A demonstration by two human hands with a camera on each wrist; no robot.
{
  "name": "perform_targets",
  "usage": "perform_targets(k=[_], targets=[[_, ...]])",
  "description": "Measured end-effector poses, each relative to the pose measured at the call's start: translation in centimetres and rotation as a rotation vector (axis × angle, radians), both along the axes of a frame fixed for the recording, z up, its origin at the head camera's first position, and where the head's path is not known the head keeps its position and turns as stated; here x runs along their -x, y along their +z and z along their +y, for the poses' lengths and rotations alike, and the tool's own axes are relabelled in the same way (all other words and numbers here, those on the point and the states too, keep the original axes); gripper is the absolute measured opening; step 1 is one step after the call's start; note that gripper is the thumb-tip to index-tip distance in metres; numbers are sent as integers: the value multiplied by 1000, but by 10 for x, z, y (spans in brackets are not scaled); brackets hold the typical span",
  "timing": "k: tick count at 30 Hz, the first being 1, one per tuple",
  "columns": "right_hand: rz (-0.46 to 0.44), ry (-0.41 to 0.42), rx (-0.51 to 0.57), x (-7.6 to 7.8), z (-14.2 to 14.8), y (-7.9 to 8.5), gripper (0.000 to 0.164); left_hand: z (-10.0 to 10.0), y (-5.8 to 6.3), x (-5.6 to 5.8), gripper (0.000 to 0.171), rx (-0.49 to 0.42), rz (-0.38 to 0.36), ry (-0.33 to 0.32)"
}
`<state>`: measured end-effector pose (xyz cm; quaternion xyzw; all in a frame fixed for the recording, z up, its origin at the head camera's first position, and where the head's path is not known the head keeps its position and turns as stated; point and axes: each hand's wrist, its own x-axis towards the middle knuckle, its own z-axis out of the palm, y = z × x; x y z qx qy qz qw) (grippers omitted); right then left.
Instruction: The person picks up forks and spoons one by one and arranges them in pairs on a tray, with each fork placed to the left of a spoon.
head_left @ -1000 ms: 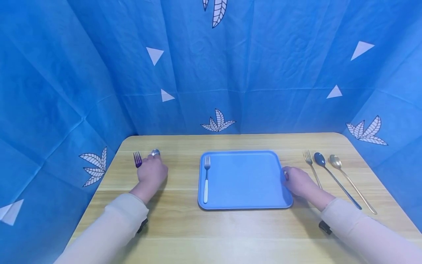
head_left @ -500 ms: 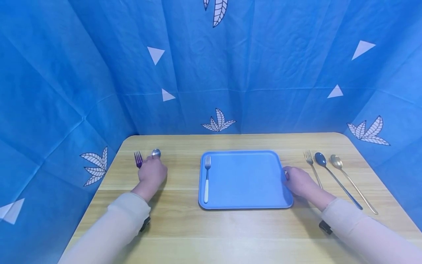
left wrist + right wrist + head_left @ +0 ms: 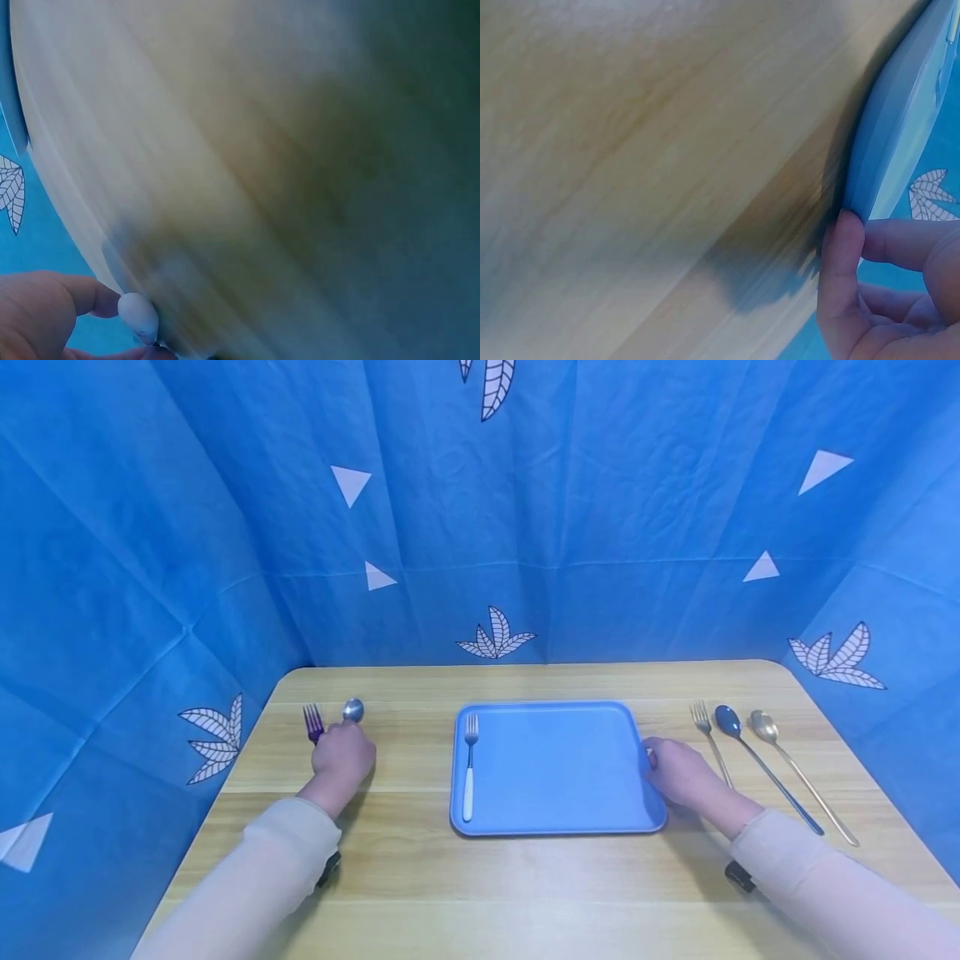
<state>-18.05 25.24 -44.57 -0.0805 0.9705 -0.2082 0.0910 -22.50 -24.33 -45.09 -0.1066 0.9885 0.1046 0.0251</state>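
My left hand point(image 3: 343, 760) is on the left of the table, at a spoon whose silver bowl point(image 3: 353, 710) shows beyond the fingers. In the left wrist view, thumb and finger pinch its white handle end point(image 3: 139, 316); the rest of the handle is hidden. Just left of the knuckles lies a purple fork point(image 3: 312, 722). My right hand point(image 3: 678, 772) pinches the right rim of a blue tray point(image 3: 570, 768), thumb and index finger meeting on the edge in the right wrist view. On the tray's left side rests a white-handled fork point(image 3: 469, 768).
Right of the tray lie a fork point(image 3: 709, 737), a dark blue spoon point(image 3: 768, 771) and a gold-toned spoon point(image 3: 806, 777); my right hand partly covers that fork. The wooden table point(image 3: 555, 893) ends at a blue patterned cloth point(image 3: 600, 527) behind and at both sides.
My left hand has drawn back slightly toward me, and more of the spoon's bowl shows beyond the fingers. The right hand and the tray have stayed in place.
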Motion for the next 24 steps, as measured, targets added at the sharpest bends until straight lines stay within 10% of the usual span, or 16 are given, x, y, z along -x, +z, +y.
perform_targets(k=[24], targets=[[-4, 0, 2, 0, 0, 1, 50, -4, 2, 1, 20, -60, -81, 11]])
